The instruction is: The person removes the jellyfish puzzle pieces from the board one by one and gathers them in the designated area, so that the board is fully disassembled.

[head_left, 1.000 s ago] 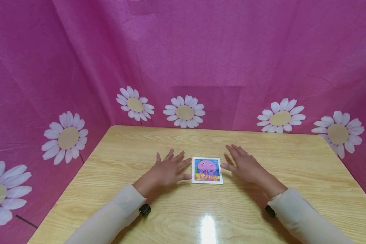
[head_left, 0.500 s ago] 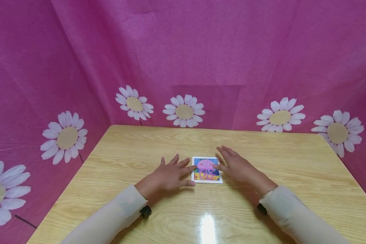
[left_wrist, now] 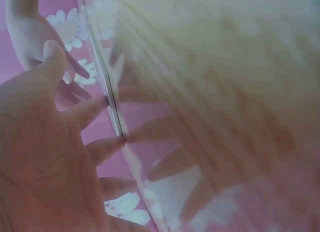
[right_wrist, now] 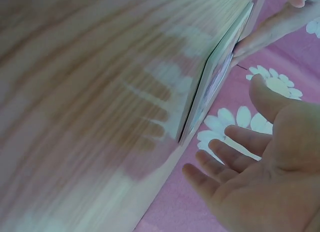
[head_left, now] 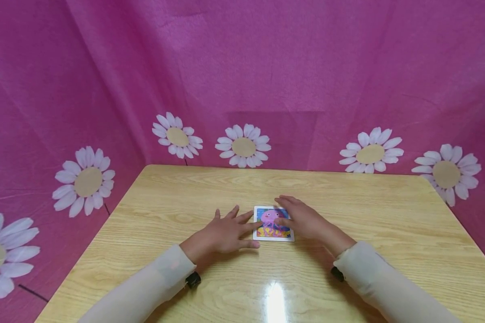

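1. Easiest way in is up the middle: the table (head_left: 230, 291) between the left sleeve (head_left: 145, 287) and right sleeve (head_left: 392, 282) leads to the near edge of the picture card (head_left: 271, 233).
2. Mind the black wrist units (head_left: 192, 279) tho, they poke into that lane at both cuffs.
3. Card's left side is blocked, the left hand (head_left: 226, 233) has its fingers spread there.
4. Right hand (head_left: 305, 220) roofs the right part, but the right wrist view shows a gap under its fingers.
5. Beyond the card there's room too, until the pink curtain (head_left: 266, 67) walls off the back.
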Available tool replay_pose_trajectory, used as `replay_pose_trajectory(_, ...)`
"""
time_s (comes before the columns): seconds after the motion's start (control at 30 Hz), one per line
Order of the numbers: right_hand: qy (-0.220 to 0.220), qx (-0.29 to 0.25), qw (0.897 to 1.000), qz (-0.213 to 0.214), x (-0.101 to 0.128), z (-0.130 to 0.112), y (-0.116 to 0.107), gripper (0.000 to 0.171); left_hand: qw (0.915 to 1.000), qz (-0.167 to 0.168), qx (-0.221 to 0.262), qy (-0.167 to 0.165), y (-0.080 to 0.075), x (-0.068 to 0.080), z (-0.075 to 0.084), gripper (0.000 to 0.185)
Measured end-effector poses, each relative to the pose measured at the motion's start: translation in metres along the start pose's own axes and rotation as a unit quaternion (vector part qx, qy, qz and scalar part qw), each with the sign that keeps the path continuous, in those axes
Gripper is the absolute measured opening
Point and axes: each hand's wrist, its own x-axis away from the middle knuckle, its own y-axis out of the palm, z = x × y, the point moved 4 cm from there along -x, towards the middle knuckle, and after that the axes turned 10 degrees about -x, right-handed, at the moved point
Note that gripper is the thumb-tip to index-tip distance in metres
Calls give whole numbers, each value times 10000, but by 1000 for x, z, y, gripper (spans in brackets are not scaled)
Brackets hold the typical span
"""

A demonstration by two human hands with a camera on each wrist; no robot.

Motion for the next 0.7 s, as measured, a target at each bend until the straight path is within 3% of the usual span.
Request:
replay_pose_trajectory(0.3,-440,-398,9982,80,-10,-11,9,55,10000,25,28,43,-2,0,0,76)
replay_pose_trajectory(0.7,-400,-639,9971,136,-27,-14,17,43,9999,-40,122,31,-4,-1,-2,75)
